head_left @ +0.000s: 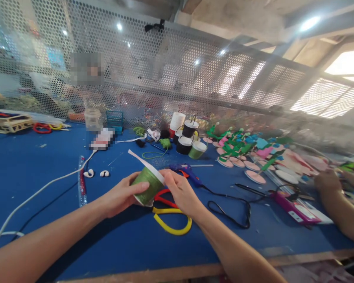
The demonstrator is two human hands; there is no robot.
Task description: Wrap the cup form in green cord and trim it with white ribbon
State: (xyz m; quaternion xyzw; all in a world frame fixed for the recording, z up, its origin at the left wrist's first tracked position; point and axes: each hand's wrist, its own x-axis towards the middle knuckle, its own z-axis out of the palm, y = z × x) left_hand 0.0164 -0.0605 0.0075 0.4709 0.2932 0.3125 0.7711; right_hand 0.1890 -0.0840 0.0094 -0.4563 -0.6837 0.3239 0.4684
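Note:
My left hand [125, 192] is wrapped round a small cup covered in green cord [149, 184], which is tilted above the blue table. A white ribbon [147, 163] runs along the cup's rim, and its loose end sticks out to the upper left. At the rim's right side, the fingers of my right hand [178, 186] are closed on the ribbon. Below the hands lie scissors with red and yellow handles [172, 228], partly hidden. A blue glue gun [188, 173] rests just behind my right hand.
Several finished cups [184, 144] stand at the back beside green yarn [165, 144]. To the right are several craft flowers on round bases [255, 176], a purple power strip [295, 208] and a co-worker's hand [327, 184]. A white cable [51, 182] crosses the left side. A perforated metal screen [165, 78] borders the table.

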